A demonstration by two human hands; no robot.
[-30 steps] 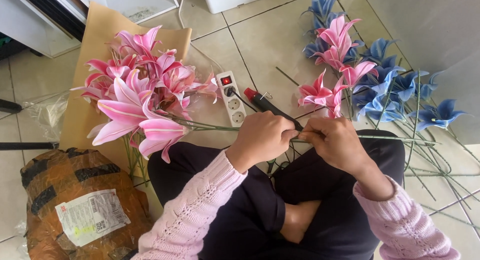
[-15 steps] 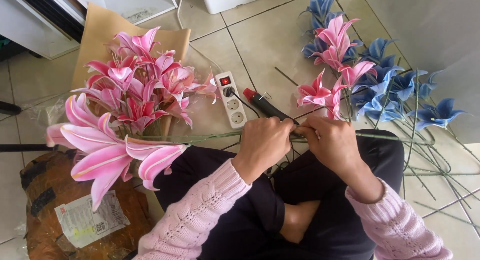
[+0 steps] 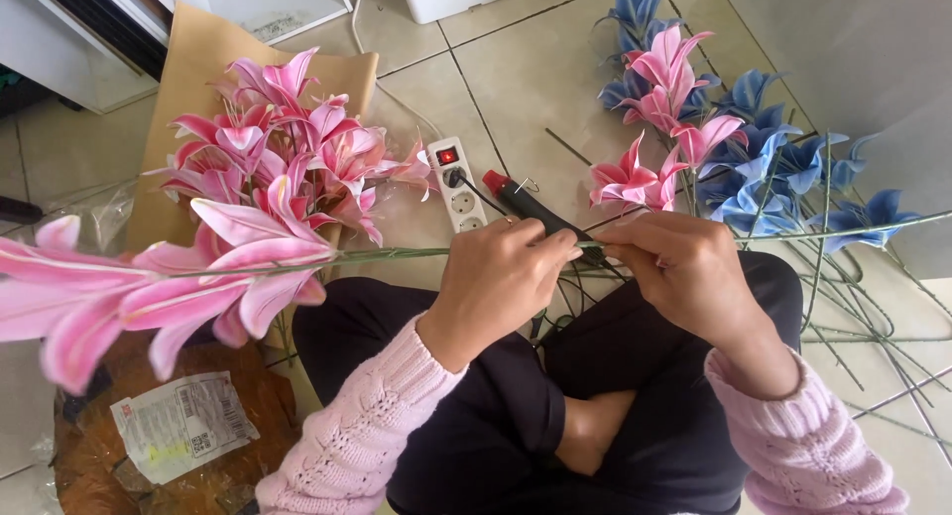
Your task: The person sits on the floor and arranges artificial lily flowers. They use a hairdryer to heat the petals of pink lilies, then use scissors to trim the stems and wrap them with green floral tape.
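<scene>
**Both hands on one green stem, held level over the lap**

Left hand (image 3: 506, 277) and right hand (image 3: 679, 267) pinch the green stem (image 3: 397, 255) close together, fingers closed on it. Its pink lily bloom (image 3: 149, 287) hangs out left. No containers visible; a wrapped brown bundle (image 3: 178, 446) lies on the floor (image 3: 535, 89). Loose pink lilies (image 3: 288, 158) on brown paper (image 3: 188, 79); blue flowers (image 3: 773, 158) lie right.

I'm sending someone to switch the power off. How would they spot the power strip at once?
Start at the brown paper sheet on the tiled floor, under the pile of pink flowers. Just right of that pile, above the left hand, lies the power strip: the only white bar, with a red switch.
</scene>
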